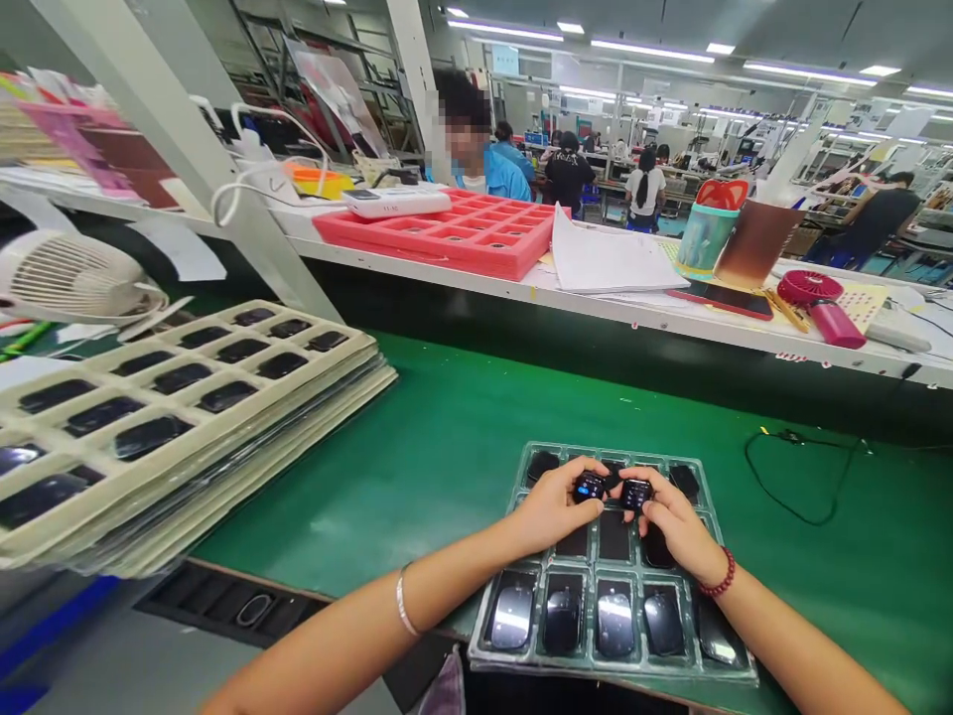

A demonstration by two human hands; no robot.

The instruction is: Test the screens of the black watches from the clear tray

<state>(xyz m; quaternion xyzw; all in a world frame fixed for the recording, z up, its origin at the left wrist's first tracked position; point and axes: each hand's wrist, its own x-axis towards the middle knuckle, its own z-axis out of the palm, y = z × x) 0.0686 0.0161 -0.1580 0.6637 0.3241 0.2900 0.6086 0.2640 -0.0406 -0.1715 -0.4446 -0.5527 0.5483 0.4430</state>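
Observation:
My left hand [557, 504] is closed around a small black smartwatch [589, 486] whose lit screen shows a blue patch. Close beside it, my right hand [670, 516] grips a second smartwatch [636, 494], its screen lit with small icons. Both are held over a clear plastic tray [482, 650] on the green work surface. Dark, glossy watch bodies [614, 621] lie in the tray's front row of pockets. More dark pieces sit in the back row, partly hidden by my hands.
Stacked cream trays [298, 417] with dark watch pieces stand at the left, below a white fan [70, 273]. A shelf [596, 310] across the back carries a red foam tray [439, 233], papers and cups. A black cable [789, 506] lies at the right. Beyond the shelf sits a person in blue [506, 174].

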